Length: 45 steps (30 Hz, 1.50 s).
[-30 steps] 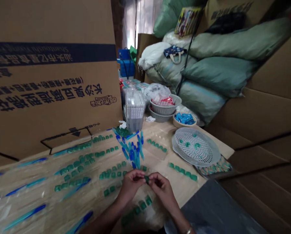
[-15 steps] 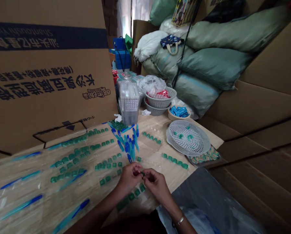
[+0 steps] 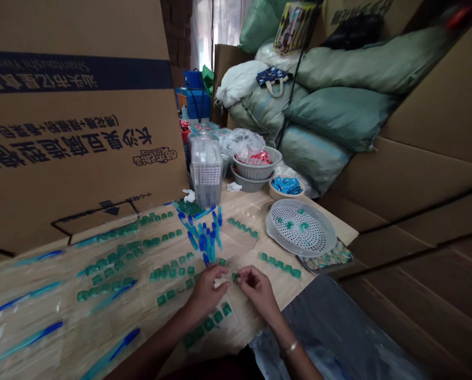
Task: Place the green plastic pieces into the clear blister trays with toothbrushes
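Note:
My right hand point(image 3: 257, 290) pinches a small green cube point(image 3: 234, 276) at its fingertips, just above the table. Close beside it on the left, my left hand point(image 3: 209, 290) has its thumb and forefinger apart, and I see nothing between them. A row of green cubes point(image 3: 208, 323) lies on clear film right below my hands. Another single cube point(image 3: 222, 262) sits just beyond my left fingers. Past it is a loose pile of blue-and-turquoise pen-shaped pieces point(image 3: 206, 237). More rows of cubes point(image 3: 170, 272) lie to the left.
A large cardboard box point(image 3: 81, 126) walls off the left. Perforated round trays point(image 3: 326, 232) with a few green bits sit at the right, over a tray of striped pieces point(image 3: 334, 256). Behind are clear plastic containers point(image 3: 206, 169), grey baskets point(image 3: 255, 171) and a bowl of blue packets point(image 3: 287, 186).
My hands have moved apart from where their fingertips met. The green cube now shows at my right fingertips, and the left fingers have spread. The view has shifted slightly.

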### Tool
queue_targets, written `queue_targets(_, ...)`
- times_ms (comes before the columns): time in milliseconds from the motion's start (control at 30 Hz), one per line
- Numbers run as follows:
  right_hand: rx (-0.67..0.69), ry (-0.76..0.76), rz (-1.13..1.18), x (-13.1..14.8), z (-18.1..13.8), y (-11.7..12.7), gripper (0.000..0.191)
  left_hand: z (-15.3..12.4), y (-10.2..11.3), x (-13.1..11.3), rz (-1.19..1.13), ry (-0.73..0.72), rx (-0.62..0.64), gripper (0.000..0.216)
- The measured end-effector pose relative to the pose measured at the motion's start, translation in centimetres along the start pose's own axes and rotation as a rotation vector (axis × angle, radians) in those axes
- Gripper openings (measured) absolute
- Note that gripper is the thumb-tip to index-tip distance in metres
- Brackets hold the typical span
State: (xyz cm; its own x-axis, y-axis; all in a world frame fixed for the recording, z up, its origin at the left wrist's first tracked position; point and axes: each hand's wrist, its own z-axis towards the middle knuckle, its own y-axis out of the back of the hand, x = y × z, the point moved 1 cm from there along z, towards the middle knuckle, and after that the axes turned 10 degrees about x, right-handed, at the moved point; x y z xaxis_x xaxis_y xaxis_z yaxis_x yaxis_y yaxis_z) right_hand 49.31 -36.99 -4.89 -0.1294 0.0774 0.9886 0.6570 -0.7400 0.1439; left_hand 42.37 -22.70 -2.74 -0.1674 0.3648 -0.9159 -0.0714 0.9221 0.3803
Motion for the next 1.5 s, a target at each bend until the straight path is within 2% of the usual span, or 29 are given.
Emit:
queue_targets(67, 0.038, 0.139, -0.362, 0.6, 1.8, 0.4, 0.004, 0.5, 0.3, -0.1, 0.302, -0.046, 0.038, 0.021)
queue_targets(167, 0.174, 0.236, -0.667, 0.7, 3.5, 0.2, 0.015, 0.9, 0.3, 0.4, 0.558, -0.03, 0.152, 0.022)
queue_targets(233, 0.219, 0.25, -0.66, 0.3, 3.8, 0.0, 0.016, 1.0, 0.1, 0.8, 0.607, -0.028, 0.191, 0.022)
queue_targets(400, 0.191, 0.168, -0.393, -0.8, 3.7, 0.8, 0.017, 1.0, -0.1, 1.1, 0.589, -0.009, 0.243, 0.025)
queue_targets(533, 0.26, 0.128, -0.535, -0.3, 4.2, 0.8, 0.018, 0.8, 0.1, 0.9, 0.6, -0.015, 0.279, 0.026)
queue_targets(633, 0.264, 0.112, -0.633, 0.1, 4.5, 0.4, 0.02, 0.6, 0.2, 0.9, 0.591, -0.026, 0.277, 0.028)
queue_targets(733, 0.257, 0.105, -0.663, 0.1, 4.5, 0.2, 0.019, 1.2, 0.1, 0.6, 0.59, -0.055, 0.203, 0.031)
queue_targets(833, 0.225, 0.079, -0.647, -0.2, 4.2, 0.1, 0.02, 2.5, -0.2, -0.1, 0.574, -0.163, 0.167, 0.037)
queue_targets(900, 0.203, 0.065, -0.597, -0.2, 3.9, 0.2, 0.027, 3.3, -0.5, -0.5, 0.58, -0.178, 0.207, 0.034)
queue_targets(967, 0.198, 0.104, -0.555, 0.0, 3.7, 0.8, 0.04, 3.8, -0.7, -0.7, 0.604, -0.135, 0.223, 0.03)
queue_targets(1033, 0.171, 0.189, -0.557, 0.5, 3.9, 2.5, 0.041, 3.9, -0.8, -0.6, 0.605, -0.11, 0.209, 0.028)
queue_targets(1100, 0.051, 0.211, -0.634, 1.2, 4.7, 5.8, 0.03, 3.8, -0.8, -0.3, 0.579, -0.11, 0.198, 0.029)
queue_targets(1167, -0.156, 0.099, -0.779, 1.7, 6.2, 10.4, 0.023, 3.7, -0.7, -0.1, 0.555, -0.106, 0.202, 0.029)
queue_targets(1200, -0.252, -0.026, -0.891, 1.9, 7.1, 12.8, 0.025, 3.7, -0.7, -0.1, 0.55, -0.099, 0.204, 0.029)
queue_targets(1233, -0.306, -0.085, -0.927, 1.9, 8.0, 15.1, 0.029, 3.8, -0.6, -0.1, 0.551, -0.095, 0.207, 0.029)
queue_targets(1300, -0.325, -0.159, -0.971, 1.4, 9.7, 18.6, 0.033, 3.9, -0.6, 0.0, 0.559, -0.096, 0.215, 0.029)
queue_targets(1367, -0.286, -0.198, -0.993, 0.6, 10.9, 20.3, 0.031, 4.0, -0.7, 0.2, 0.564, -0.102, 0.214, 0.031)
queue_targets(1500, -0.219, -0.251, -1.039, -1.3, 11.5, 20.6, 0.021, 4.2, -0.7, 1.1, 0.564, -0.126, 0.191, 0.033)
